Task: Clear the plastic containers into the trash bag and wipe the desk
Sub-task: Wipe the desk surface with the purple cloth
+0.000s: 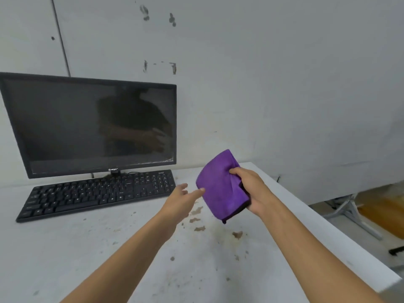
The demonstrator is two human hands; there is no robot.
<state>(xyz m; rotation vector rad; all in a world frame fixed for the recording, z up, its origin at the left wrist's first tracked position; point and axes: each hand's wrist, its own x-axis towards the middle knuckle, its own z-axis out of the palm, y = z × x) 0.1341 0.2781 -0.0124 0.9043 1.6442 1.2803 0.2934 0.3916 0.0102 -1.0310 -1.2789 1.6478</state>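
Note:
A folded purple cloth (219, 185) is held up above the white desk (87, 248), right of centre. My right hand (251, 189) grips its right edge, thumb on top. My left hand (182, 201) is open just left of the cloth, a fingertip touching its left edge. Brown stains (197, 219) and specks mark the desk under and in front of the cloth. No plastic containers or trash bag are in view.
A black keyboard (98, 193) lies at the left of the desk, with a dark monitor (87, 125) behind it against the white wall. The desk's right edge (328, 219) runs diagonally; beyond it are a white metal frame (354, 213) and wooden floor.

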